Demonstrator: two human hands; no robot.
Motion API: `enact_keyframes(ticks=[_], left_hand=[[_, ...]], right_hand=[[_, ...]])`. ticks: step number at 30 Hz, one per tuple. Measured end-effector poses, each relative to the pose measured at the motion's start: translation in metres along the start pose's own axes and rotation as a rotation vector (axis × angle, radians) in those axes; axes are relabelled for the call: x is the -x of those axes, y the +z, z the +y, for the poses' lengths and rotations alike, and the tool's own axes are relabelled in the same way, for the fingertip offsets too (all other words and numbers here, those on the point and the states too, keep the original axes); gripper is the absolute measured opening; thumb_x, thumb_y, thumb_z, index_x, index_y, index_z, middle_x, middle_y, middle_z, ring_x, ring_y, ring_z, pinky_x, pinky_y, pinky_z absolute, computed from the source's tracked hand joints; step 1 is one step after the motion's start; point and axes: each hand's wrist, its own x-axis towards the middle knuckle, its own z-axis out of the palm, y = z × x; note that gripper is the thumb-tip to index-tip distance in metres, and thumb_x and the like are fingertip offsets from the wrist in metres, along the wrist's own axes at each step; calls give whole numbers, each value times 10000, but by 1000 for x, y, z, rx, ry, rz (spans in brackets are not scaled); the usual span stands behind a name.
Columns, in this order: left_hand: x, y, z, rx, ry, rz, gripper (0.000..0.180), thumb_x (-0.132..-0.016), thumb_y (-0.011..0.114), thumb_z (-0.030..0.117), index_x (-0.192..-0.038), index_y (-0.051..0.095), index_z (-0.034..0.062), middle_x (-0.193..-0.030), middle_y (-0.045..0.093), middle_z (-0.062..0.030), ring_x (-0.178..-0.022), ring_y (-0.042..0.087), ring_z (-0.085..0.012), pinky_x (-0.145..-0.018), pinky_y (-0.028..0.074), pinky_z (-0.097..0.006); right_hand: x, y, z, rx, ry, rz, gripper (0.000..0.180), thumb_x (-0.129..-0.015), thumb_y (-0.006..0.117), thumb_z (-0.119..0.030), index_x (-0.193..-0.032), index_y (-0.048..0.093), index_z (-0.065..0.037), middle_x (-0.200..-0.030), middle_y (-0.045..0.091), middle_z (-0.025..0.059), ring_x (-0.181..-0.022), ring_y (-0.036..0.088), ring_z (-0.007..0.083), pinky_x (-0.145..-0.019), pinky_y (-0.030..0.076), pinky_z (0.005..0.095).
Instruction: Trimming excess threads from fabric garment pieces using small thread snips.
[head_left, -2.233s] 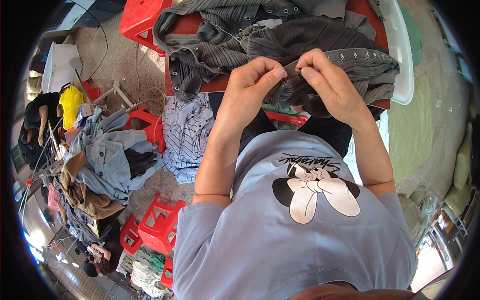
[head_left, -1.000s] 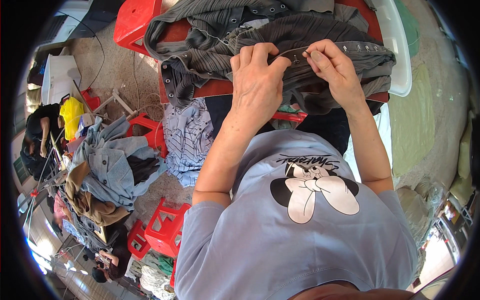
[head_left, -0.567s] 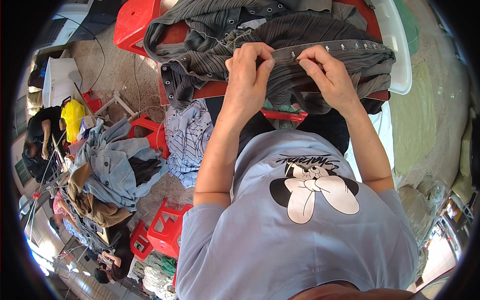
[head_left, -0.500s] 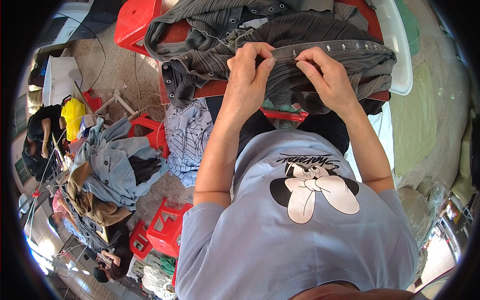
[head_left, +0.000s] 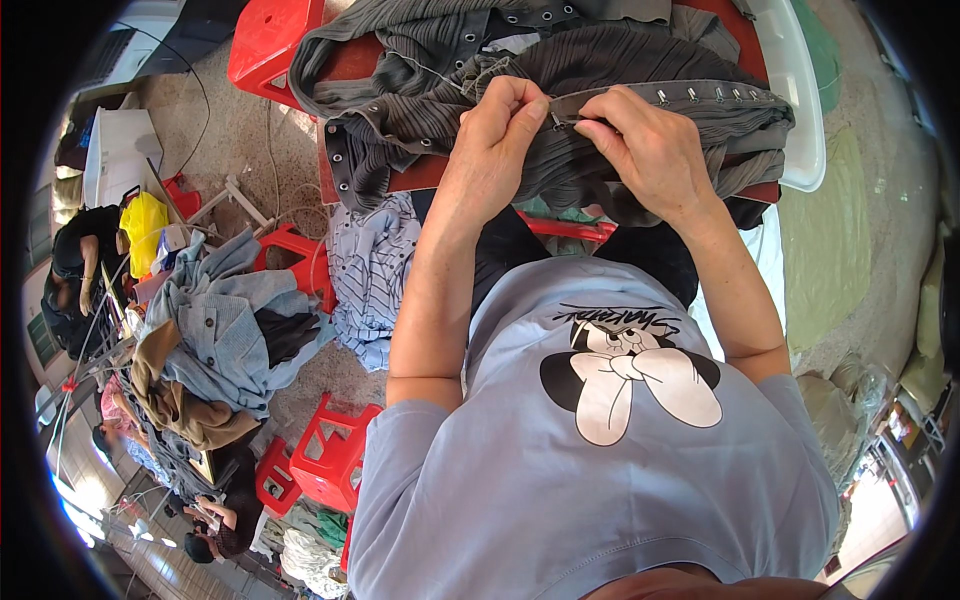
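Observation:
A dark grey ribbed garment [head_left: 600, 60] with rows of metal eyelets lies bunched over a red plastic table [head_left: 400, 178] in front of me. My left hand [head_left: 495, 135] pinches the eyelet strip of the garment near its middle. My right hand [head_left: 650, 145] grips the same strip just to the right, thumb and fingers closed on the fabric edge. The two hands are almost touching. A thin pale thread [head_left: 440, 75] runs across the garment to the left of my hands.
A pile of blue and brown clothes [head_left: 215, 340] lies on the floor to my left, with a striped pale cloth [head_left: 370, 275] nearer. Red plastic stools [head_left: 325, 465] stand around. A white tub [head_left: 800, 100] sits at the table's right. Other people sit at the far left.
My hands have shifted along the garment's eyelet strip and drawn closer together. The strip now lies stretched out to the right, past my right hand.

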Motion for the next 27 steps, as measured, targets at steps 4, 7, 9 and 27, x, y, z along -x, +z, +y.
enact_keyframes(ticks=[4, 7, 9, 27], left_hand=[[3, -4, 8, -35, -65, -23, 143, -972, 536, 111, -1031, 600, -2, -721, 549, 0, -678, 454, -66, -609, 395, -251], [2, -5, 7, 67, -96, -33, 154, -959, 538, 84, -1071, 603, 0, -791, 588, -15, -730, 491, -68, -658, 421, -232], [2, -5, 5, 128, -140, -49, 137, -943, 545, 44, -1064, 593, -1, -849, 608, -24, -782, 521, -75, -700, 442, -231], [2, 1, 4, -295, 293, -72, 152, -819, 696, 42, -969, 687, 20, -1055, 660, -69, -998, 610, -172, -865, 463, -303]], right_hand=[[3, -2, 4, -33, 33, -11, 164, -908, 663, -241, -900, 599, -89, -814, 616, 49, -666, 633, 251, -583, 495, 348], [4, -1, -1, -237, 168, 5, 197, -900, 683, -253, -977, 614, -85, -820, 628, 63, -649, 628, 248, -606, 502, 343], [0, -7, -6, -361, 331, -61, 282, -885, 704, -266, -1073, 613, -77, -840, 648, 78, -670, 637, 250, -634, 507, 347], [-4, -1, -1, -486, 207, -49, 132, -888, 682, -140, -898, 625, -21, -766, 637, 79, -636, 597, 208, -583, 451, 299]])
